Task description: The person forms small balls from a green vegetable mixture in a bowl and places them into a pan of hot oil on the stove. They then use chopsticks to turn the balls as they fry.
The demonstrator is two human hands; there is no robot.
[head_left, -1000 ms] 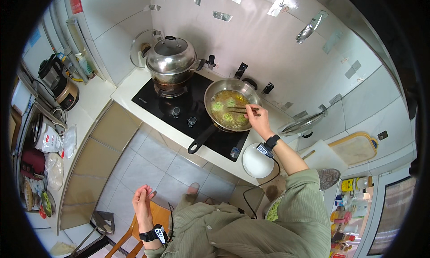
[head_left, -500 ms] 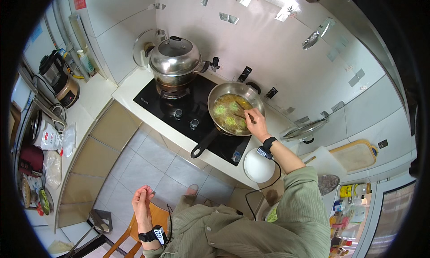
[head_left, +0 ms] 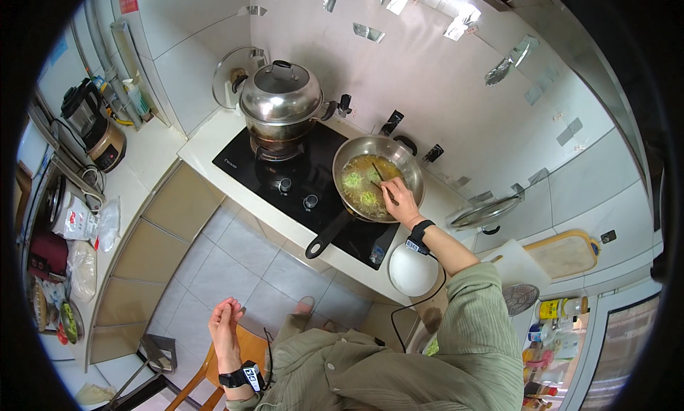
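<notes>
Here's the right hand [head_left: 401,201], fingers and thumb pinching a pair of dark chopsticks [head_left: 390,193] right over the pan, and those sticks run out from the fingertips on a slant, one towards eleven o'clock, the other nearer ten, tips down among the green clumps [head_left: 352,179] in the frothy yellow oil. The frying pan [head_left: 412,170] sits just beyond the hand at ten o'clock, its black handle [head_left: 329,234] pointing between seven and eight. Down at eight o'clock, well apart from the pan, the left hand [head_left: 225,322] hangs with thumb and fingertips drawn together. On to the white bowl [head_left: 413,270], at six o'clock from the right hand, then the black hob [head_left: 239,156] set in the white bench [head_left: 198,149], small pale lettering at its left end. A lidded steel pot [head_left: 280,101] stands at ten o'clock; at four, a jar [head_left: 552,309] shows a yellow label; out at nine, a white package [head_left: 75,218] carries a red mark.
</notes>
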